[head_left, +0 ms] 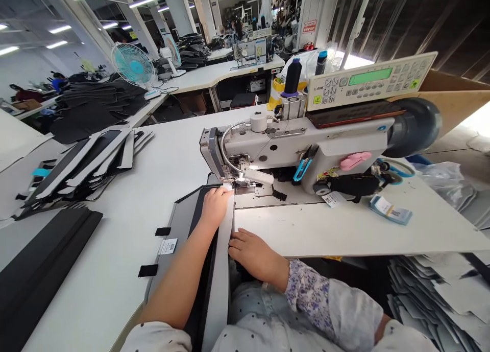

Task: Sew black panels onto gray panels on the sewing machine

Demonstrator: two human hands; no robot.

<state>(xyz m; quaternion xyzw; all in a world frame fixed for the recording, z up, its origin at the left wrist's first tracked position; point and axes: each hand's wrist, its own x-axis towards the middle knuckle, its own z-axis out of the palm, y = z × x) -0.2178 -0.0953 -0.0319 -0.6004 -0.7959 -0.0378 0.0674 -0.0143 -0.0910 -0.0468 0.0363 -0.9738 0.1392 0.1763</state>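
Observation:
A grey and black fabric piece with a long pale strip along its right side runs from my lap to the needle area of a sewing machine. My left hand presses on the strip's far end just before the presser foot, its fingers close together. Lower down, my right hand holds the strip's right edge, fingertips against it and the thumb side hidden. A white label and two black tabs show on the fabric's left part.
Stacked dark and grey pieces lie at left, beside a folded black panel. The control panel tops the machine. Blue snips hang on its body. A bundle of tags lies at right. Cut pieces are piled below the table.

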